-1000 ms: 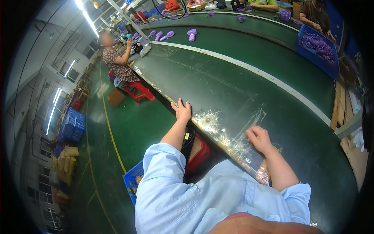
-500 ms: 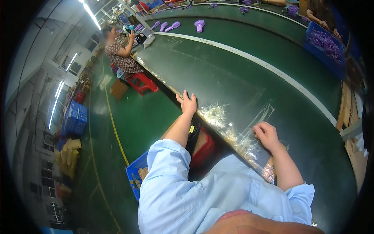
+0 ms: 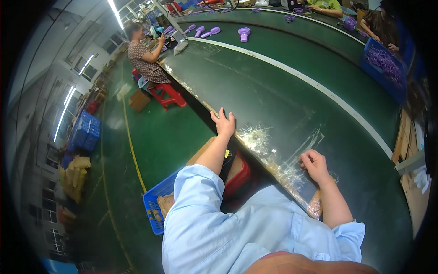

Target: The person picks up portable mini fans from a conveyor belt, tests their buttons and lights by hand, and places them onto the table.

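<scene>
My left hand (image 3: pixel 224 123) rests at the near edge of the dark green table (image 3: pixel 273 96), fingers spread and nothing held. On the tabletop farther right, my right hand (image 3: pixel 315 165) lies loosely curled, with nothing visible in its fingers; their undersides are hidden. Strips of clear tape (image 3: pixel 306 145) are stuck to the surface just beside it. Between the hands, a scuffed patch of shiny clear tape (image 3: pixel 254 137) spreads by the edge, and taped, worn edging (image 3: pixel 285 172) runs along the table.
Purple handheld fan-shaped pieces (image 3: pixel 244 34) lie at the far side. A blue crate (image 3: pixel 383 64) of purple parts stands far right, near co-workers. Another person sits at left by a red stool (image 3: pixel 168 95). A blue basket (image 3: pixel 154 214) stands by my left arm.
The view has shifted slightly, bringing a co-worker in green into sight at the far right. Both hands keep nearly the same place and pose on the table.
</scene>
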The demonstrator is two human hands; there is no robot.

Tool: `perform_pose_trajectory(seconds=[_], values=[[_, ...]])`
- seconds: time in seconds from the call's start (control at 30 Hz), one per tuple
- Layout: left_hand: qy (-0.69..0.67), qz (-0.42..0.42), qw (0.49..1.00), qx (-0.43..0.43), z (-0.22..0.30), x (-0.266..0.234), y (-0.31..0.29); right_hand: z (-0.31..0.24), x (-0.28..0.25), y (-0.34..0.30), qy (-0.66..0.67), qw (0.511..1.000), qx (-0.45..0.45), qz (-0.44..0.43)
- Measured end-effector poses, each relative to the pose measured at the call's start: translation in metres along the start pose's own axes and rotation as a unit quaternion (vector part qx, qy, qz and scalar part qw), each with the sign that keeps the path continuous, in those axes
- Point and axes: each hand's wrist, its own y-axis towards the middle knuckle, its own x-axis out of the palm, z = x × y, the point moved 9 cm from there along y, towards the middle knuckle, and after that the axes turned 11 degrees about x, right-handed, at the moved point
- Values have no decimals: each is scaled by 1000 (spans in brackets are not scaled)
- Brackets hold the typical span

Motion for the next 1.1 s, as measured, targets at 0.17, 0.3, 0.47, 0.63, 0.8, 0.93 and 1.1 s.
perform_pose_trajectory(seconds=[0.17,0.3,0.47,0.63,0.8,0.93,1.1], values=[[-10,7,1000,1,6,2,6,5,-3,3,5,1000,5,20],[-4,38,999,21,-3,-4,5,-6,2,3,-36,999,-22,14],[-36,13,999,-3,3,-3,2,5,3,8,-8,998,60,-9],[42,-25,998,-37,6,-7,-1,4,3,16,-1,980,145,-133],[102,-47,993,17,20,-9,-1,-65,-75,32,-69,991,94,-63],[125,-62,987,77,38,-7,-2,-120,-183,39,182,966,7,183],[164,-107,972,128,32,4,2,-247,-112,-48,327,917,-225,32]])
